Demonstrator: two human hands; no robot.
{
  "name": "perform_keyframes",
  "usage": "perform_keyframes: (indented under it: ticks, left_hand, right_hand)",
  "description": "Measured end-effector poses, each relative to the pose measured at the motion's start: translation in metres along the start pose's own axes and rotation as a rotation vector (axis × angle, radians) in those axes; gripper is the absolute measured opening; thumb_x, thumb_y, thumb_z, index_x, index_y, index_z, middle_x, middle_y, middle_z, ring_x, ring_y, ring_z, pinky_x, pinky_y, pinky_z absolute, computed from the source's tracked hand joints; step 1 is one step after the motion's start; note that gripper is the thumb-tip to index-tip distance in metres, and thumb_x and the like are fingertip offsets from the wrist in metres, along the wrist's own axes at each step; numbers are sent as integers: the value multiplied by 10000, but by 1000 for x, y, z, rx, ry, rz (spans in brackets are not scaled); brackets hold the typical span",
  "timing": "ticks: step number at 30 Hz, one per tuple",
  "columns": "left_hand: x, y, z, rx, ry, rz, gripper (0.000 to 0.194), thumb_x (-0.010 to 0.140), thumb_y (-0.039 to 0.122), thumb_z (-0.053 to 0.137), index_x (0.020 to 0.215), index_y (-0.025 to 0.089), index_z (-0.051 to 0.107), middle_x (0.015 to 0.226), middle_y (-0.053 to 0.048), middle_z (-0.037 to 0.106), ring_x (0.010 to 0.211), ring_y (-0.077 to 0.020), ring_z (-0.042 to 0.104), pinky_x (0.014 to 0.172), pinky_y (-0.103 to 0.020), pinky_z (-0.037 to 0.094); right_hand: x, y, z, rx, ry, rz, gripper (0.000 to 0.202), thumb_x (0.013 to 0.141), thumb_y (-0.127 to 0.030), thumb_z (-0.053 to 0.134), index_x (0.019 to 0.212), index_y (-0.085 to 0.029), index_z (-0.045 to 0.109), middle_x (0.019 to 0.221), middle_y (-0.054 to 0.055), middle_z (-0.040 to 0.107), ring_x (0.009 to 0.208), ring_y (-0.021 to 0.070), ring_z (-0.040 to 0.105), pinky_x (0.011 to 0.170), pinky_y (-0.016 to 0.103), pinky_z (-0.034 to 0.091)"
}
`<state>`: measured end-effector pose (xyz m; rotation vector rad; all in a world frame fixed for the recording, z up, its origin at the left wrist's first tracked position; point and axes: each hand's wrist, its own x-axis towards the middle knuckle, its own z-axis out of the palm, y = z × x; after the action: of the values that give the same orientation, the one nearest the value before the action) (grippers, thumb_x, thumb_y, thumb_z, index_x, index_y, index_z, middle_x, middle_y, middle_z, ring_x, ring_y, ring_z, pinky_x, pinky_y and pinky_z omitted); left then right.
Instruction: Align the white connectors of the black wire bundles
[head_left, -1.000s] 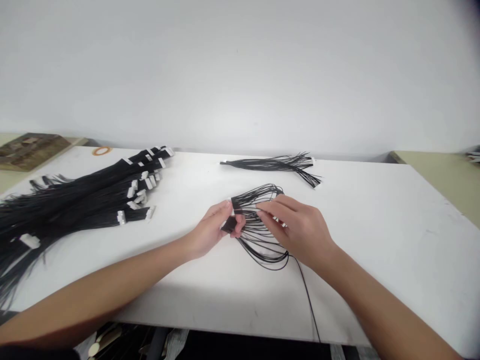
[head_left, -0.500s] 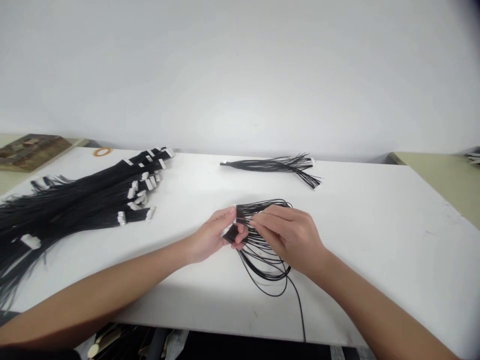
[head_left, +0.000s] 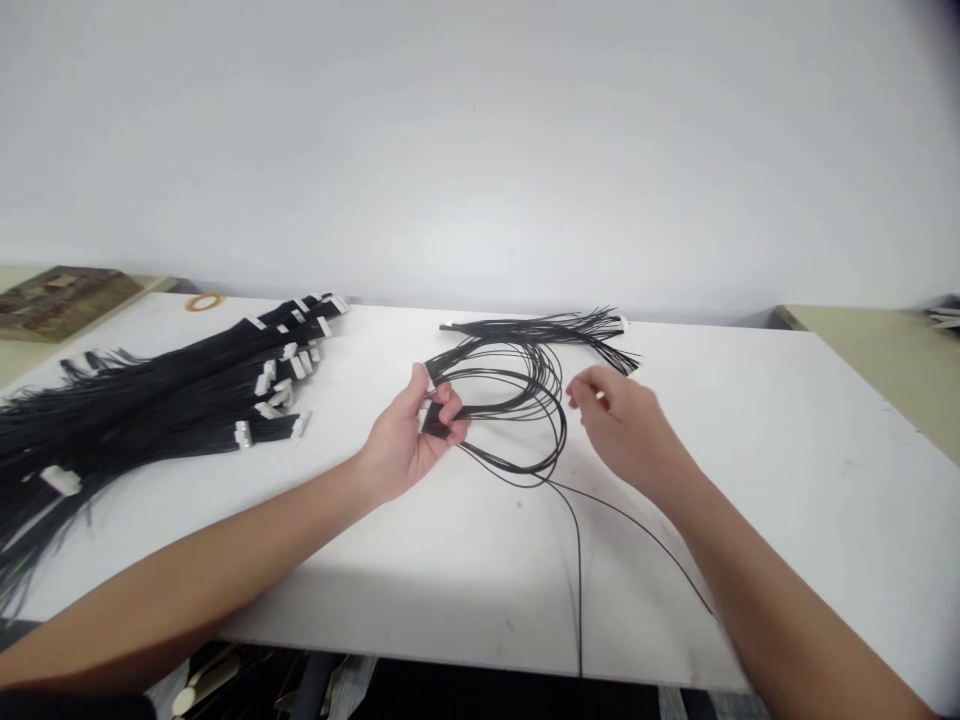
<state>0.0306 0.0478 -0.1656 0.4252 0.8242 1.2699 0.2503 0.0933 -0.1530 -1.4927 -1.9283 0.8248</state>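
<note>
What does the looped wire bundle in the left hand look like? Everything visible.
The looped wire bundle is many thin black wires, apparently plastic-coated, curving rightward in loose open loops. Its two flat, dark, tightly packed ends, edged in white, sit one above the other at the left hand, whose fingers wrap the lower one. Two single wires trail toward the table's near edge. The right hand is apart from the loops.
</note>
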Motion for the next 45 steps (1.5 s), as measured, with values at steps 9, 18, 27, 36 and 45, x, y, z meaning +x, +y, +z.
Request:
perform_keyframes:
  ticks: [9, 18, 27, 36, 45]
  left_hand:
    - [-3, -4, 1, 89, -27, 74, 418, 818, 546, 483, 673, 154, 506, 579, 17, 469, 594, -131, 576, 613, -235, 498]
    - [-6, -11, -6, 186, -65, 173, 438, 772, 575, 528, 690, 144, 536, 604, 16, 526, 646, -160, 628, 688, -301, 533]
    - [-8, -16, -5, 219, -64, 248, 441, 735, 575, 573, 681, 138, 555, 596, 16, 544, 641, -159, 641, 708, -325, 546]
    - [-2, -21, -13, 234, -89, 305, 421, 785, 553, 534, 699, 142, 552, 631, 1, 556, 643, -124, 591, 697, -284, 519]
    - [-1, -17, -7, 250, -39, 211, 427, 770, 574, 536, 703, 152, 520, 614, 20, 532, 644, -148, 627, 695, -293, 521]
  right_hand:
    - [-20, -16, 36, 350, -488, -165, 244, 868, -258, 454, 654, -182, 542, 610, -26, 435, 539, 94, 327, 461, 225, 246]
    - [-27, -15, 48, 364, -327, -284, 112, 838, -230, 554, 807, -215, 660, 748, -25, 623, 648, 99, 507, 559, 193, 378]
    - [-40, -18, 53, -79, -102, -402, 153, 877, -235, 466, 840, -232, 615, 688, -39, 608, 555, 98, 481, 544, 216, 335]
    - [-40, -19, 57, -304, 261, -667, 164, 874, -179, 498, 768, -186, 623, 606, 3, 578, 587, 138, 498, 547, 260, 294]
    - [-10, -24, -17, 603, -421, -35, 91, 849, -305, 581, 836, -215, 585, 524, -67, 336, 457, 63, 280, 427, 187, 240]
